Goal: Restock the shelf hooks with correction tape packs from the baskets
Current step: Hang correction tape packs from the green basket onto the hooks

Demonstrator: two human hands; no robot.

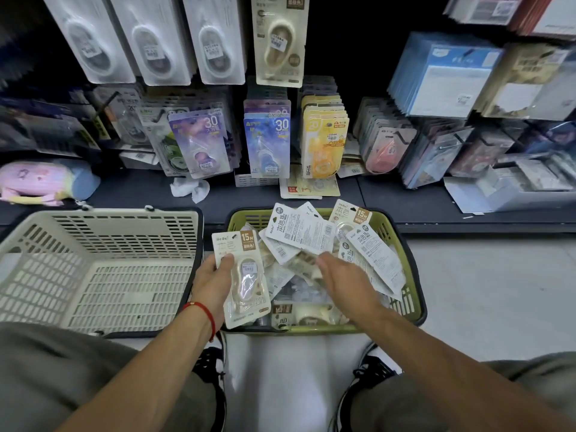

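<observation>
A green basket (416, 310) on the floor in front of me is full of beige correction tape packs (374, 254). My left hand (212, 283) grips one pack (246, 282) upright over the basket's left edge, label facing me. My right hand (339, 279) reaches into the pile and its fingers pinch a fan of several packs (304, 233) showing their white backs. The same beige pack (279, 42) hangs on a hook on the upper shelf row, straight above the basket.
An empty cream basket (93, 269) stands to the left of the green one. Lower hooks carry purple (199, 141), blue (268, 145), yellow (324, 148) and pink (385, 151) tape packs. A dark shelf ledge (140, 188) holds loose packs, crumpled paper and a pastel pouch (40, 182). My knees and shoes flank the floor below.
</observation>
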